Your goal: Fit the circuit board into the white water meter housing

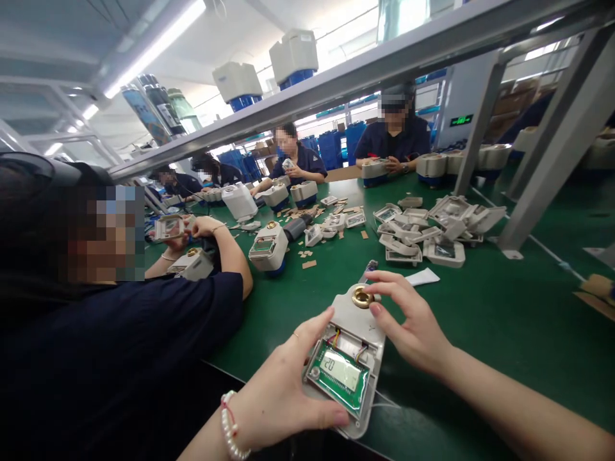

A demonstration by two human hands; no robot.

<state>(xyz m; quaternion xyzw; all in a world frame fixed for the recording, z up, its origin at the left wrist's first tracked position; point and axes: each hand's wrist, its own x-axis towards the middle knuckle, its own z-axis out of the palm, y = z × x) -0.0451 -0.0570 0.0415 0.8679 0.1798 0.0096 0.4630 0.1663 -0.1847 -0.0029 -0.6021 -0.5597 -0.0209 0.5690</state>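
An open grey meter housing (346,320) lies on the green table (504,307) in front of me, showing a green circuit board with an LCD (340,372) and a brass ring (361,298) at its far end. My left hand (288,390) grips the housing's near left side, thumb under its lower edge. My right hand (408,317) rests on the far end, fingers curled around the brass ring. A white bead bracelet (229,428) circles my left wrist.
A person in dark blue sits close on my left, handling a grey cover (169,226). Another meter (269,246) stands mid-table. Several grey covers (432,227) are heaped at the right. Other workers sit across the table. A metal shelf post (552,153) stands at the right.
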